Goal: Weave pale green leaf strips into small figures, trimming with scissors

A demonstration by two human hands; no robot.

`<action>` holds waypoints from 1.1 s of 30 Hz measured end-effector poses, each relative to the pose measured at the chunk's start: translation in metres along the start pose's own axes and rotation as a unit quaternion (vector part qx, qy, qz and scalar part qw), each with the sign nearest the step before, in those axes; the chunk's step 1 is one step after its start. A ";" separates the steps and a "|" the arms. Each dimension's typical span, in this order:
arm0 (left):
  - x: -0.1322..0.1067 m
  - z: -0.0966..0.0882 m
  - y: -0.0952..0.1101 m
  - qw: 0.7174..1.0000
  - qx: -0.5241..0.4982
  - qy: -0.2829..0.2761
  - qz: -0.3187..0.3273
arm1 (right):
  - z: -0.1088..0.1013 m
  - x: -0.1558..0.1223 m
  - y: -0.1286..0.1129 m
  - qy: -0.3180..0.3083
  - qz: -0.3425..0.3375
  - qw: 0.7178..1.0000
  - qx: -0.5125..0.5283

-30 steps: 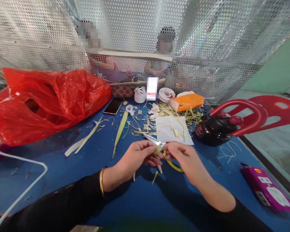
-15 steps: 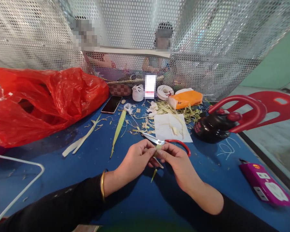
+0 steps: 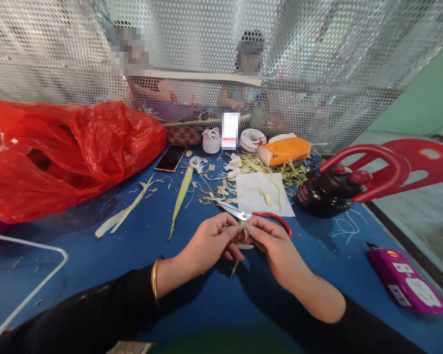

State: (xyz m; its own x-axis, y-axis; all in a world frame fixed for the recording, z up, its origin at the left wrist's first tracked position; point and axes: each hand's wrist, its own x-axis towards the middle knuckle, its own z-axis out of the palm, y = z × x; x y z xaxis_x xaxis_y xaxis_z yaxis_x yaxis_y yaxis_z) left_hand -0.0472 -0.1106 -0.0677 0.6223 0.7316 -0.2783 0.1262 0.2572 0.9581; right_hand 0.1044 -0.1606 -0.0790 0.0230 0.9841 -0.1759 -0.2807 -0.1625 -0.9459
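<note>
Between my two hands is a folded strip of pale green leaf point(image 3: 242, 230), looking like corn husk. My left hand point(image 3: 211, 241) pinches its left side with thumb and index finger, the other fingers curled below. My right hand point(image 3: 276, 246) grips the strip's right side in a pinch. Just beyond my fingertips lie scissors point(image 3: 239, 212) with red handles, blades pointing left. A small yellow-green leaf tip point(image 3: 235, 268) shows beneath my hands. Farther left, a long pointed husk leaf point(image 3: 180, 197) and a split dry strip point(image 3: 127, 211) rest on the blue table.
A red plastic bag point(image 3: 74, 157) fills the back left, beside a phone point(image 3: 171, 158). White paper point(image 3: 264, 194), husk scraps point(image 3: 227, 189) and an orange tissue pack point(image 3: 286, 149) lie behind the scissors. To the right stand a black jug point(image 3: 323, 196) and a purple power strip point(image 3: 406, 282).
The leaf strip between my fingers is now bent into a curved loop. My right hand has moved slightly right, and its fingertips have shifted on the strip.
</note>
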 end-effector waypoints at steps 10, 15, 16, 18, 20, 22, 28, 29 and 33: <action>-0.001 0.000 0.000 0.999 0.022 -0.006 0.022 | -0.002 -0.001 0.002 0.014 -0.012 1.000 -0.010; 0.000 -0.002 0.004 1.000 0.003 0.013 0.021 | -0.004 -0.002 -0.003 0.029 -0.069 0.996 -0.044; 0.000 -0.002 0.004 1.000 -0.003 0.012 0.022 | -0.004 -0.002 -0.004 0.033 -0.081 0.994 -0.067; 0.000 -0.003 0.005 0.999 -0.014 0.003 0.028 | -0.003 -0.003 -0.005 0.035 -0.096 0.987 -0.124; 0.000 -0.003 0.005 0.999 -0.016 0.005 0.035 | -0.001 -0.004 -0.005 0.028 -0.115 0.975 -0.187; 0.001 -0.003 0.003 0.999 -0.014 0.020 0.037 | 0.000 -0.005 -0.004 0.019 -0.145 0.958 -0.245; 0.003 -0.002 -0.002 0.998 -0.015 0.051 0.035 | 0.001 -0.006 -0.001 0.018 -0.188 0.926 -0.326; 0.002 -0.001 -0.001 0.998 -0.012 0.054 0.036 | 0.001 -0.006 -0.001 0.018 -0.184 0.931 -0.316; 0.002 -0.001 0.002 0.997 0.001 0.057 0.042 | 0.000 -0.004 -0.003 0.020 -0.131 0.965 -0.225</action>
State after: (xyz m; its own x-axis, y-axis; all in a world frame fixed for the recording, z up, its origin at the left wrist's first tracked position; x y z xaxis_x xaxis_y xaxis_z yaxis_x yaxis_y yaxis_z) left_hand -0.0466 -0.1082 -0.0662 0.5381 0.8179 -0.2037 0.0795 0.1913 0.9783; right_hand 0.1054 -0.1645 -0.0754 0.0755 0.9936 0.0836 0.1848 0.0684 -0.9804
